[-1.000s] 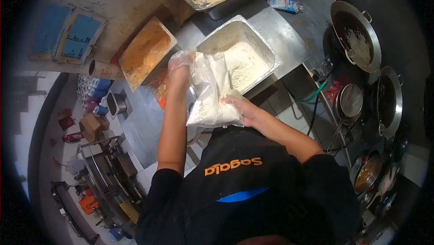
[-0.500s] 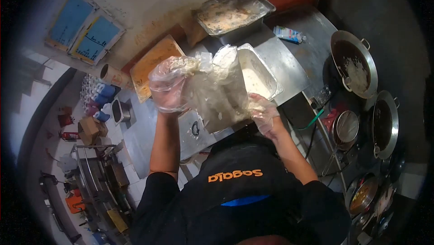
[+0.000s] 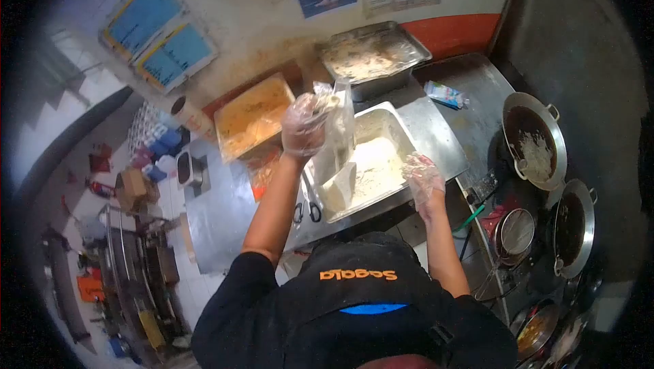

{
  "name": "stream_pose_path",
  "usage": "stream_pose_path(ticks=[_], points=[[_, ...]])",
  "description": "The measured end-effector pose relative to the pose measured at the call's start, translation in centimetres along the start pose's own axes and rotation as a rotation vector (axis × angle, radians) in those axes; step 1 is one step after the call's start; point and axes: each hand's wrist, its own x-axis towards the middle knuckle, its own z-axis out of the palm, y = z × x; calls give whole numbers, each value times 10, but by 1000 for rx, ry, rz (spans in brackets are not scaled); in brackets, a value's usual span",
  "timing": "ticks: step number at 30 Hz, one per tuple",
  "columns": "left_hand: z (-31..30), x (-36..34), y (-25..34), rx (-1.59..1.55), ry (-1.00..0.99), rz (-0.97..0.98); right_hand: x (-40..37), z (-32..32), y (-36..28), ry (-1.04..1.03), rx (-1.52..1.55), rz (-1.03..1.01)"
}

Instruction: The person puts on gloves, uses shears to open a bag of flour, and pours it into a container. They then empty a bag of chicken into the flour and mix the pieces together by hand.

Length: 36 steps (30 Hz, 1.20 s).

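Note:
My left hand (image 3: 304, 124), in a clear plastic glove, is closed on a clear plastic bag (image 3: 342, 124). The bag hangs over the left part of a metal pan (image 3: 407, 130) with white flour-like powder (image 3: 378, 164) in it. At the pan's right edge is my gloved right hand (image 3: 424, 177), open and holding nothing, with powder clumps stuck to its fingers. Black-handled scissors (image 3: 312, 211) lie against the pan's left side. Left of my left hand is a tray (image 3: 228, 144) with orange-coloured contents.
A large metal tray (image 3: 422, 55) stands at the back by the wall. A blue-and-white packet (image 3: 446, 95) lies to its right. Two woks of dark liquid, one wok (image 3: 557, 130) farther back and another wok (image 3: 589, 226) nearer, stand at right beside a strainer (image 3: 516, 231).
My right hand has let go of the bag and moved right. The bag, spread between both hands before, now hangs narrow from my left hand, uncovering the pan. The view has tilted up.

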Motion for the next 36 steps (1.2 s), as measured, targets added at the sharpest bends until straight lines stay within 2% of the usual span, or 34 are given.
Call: stream_pose_path(ticks=[1, 3, 4, 5, 7, 13, 15, 16, 18, 22, 25, 27, 30, 35, 36], points=[[1, -3, -4, 20, 5, -19, -4, -1, -1, 9, -24, -2], [7, -3, -23, -261, 149, -119, -5, -5, -1, -36, -38, -5], [-6, 10, -26, -242, 109, -42, -7, -7, 0, 6, -21, -6], [-5, 13, -38, -78, 85, -91, -8, -11, 1, 48, -4, -10], [-3, 26, -61, -303, 129, -197, -7, -22, 4, 40, -15, -1], [-5, 65, -141, -206, 137, -230, -12, -30, -3, 121, -75, -30], [5, 77, -184, 503, -51, 102, -14, -31, -4, 136, -86, -40], [13, 84, -194, 491, -50, 106, -14, -31, -6, 141, -96, -46], [26, 97, -213, 307, -99, -92, -17, -30, -7, 171, -91, -58], [53, 118, -253, 77, -130, -154, -22, -33, -8, 178, -28, -64], [78, 118, -289, -36, -36, -144, -27, -34, -7, 225, -19, -74], [91, 119, -300, -285, 12, -437, -32, -35, -4, 264, -42, -80], [125, 109, -316, -439, 38, -489, -36, -25, -3, 348, -81, -60], [172, 47, -312, -416, -35, -432, -40, -7, 2, 420, -86, -33], [175, 33, -305, -260, -113, -423, -40, -1, 2, 412, -76, -37]])
